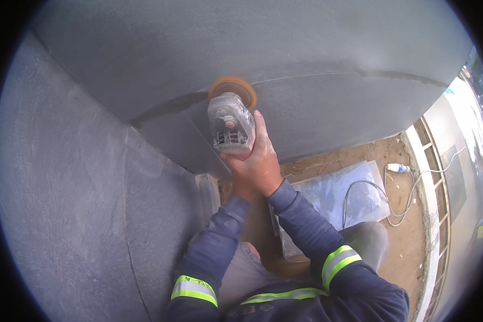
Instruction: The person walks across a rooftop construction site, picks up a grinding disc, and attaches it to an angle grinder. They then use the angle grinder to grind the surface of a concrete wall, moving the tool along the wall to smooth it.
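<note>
Tight on the left — the side panel (64, 177) meets the front panel (306, 37) in a corner; leftward drift could kick the grinder (231, 123) back. Left hand (239, 175), partly hidden, and right hand (266, 162) wrap its body, blurred disc (235, 86) at the seam (300, 75) — open panel runs rightward, cable plug (398, 168) well apart below.

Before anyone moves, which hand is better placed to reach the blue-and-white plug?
Right hand, probably: it's nearer the plug, which lies on that side. It's holding the grinder, though.
</note>
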Demonstrator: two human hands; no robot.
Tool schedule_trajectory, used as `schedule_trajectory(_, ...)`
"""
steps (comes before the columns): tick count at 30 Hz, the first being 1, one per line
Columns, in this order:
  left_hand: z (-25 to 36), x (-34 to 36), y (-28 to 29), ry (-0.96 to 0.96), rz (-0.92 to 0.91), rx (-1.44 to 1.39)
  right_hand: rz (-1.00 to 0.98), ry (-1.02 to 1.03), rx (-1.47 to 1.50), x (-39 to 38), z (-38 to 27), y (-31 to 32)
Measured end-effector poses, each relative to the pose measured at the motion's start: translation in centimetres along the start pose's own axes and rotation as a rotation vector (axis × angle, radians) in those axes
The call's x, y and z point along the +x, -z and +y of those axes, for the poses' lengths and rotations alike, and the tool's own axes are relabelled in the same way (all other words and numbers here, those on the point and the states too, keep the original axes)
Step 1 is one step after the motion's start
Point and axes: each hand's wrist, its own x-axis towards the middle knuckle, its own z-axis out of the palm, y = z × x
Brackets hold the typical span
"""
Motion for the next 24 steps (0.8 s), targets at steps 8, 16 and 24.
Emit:
schedule_trajectory(8,-1.0,1.1,-3.1,-0.036,-0.234,0.165,0.363,-0.062,0.164,0.1,2.1,3.1)
schedule_trajectory(16,-1.4,-0.4,-1.4,-0.037,0.182,-0.216,-0.059,0.059,-0.070,0.5,-0.9,0.0)
schedule_trajectory(24,0.7,-0.9,1.2,0.154,-0.069,0.157,0.130,-0.076,-0.019,-0.5,-3.3,-0.5)
